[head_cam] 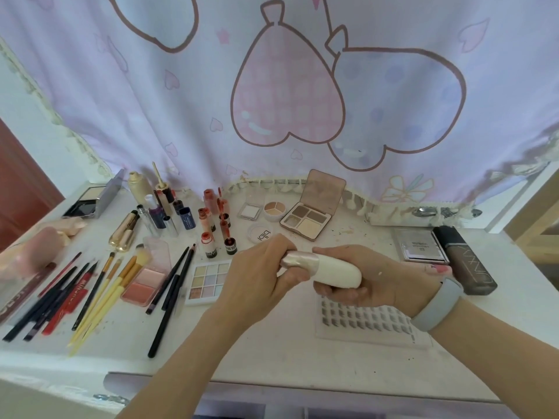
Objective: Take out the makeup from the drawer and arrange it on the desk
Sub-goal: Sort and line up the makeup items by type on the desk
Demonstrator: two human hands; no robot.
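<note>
Both hands hold one white tube (pixel 335 272) above the tabletop (pixel 348 237): the right hand (pixel 372 276) is wrapped around its body, and the left hand (pixel 260 267) grips its pearly pink cap (pixel 299 258). If the cap comes off suddenly, the tube may slip and fall on the false-lash tray (pixel 372 322) just under the right hand.

**Our count on the worktop**

We count two hands (pixel 260 267) on one white tube (pixel 329 272), four yellow-handled brushes (pixel 102 293), one nine-pan palette (pixel 208 281), one four-pan palette (pixel 305 220), one two-pan blush (pixel 145 284), one lash sheet (pixel 369 322), and one dark bottle (pixel 465 261).
</note>
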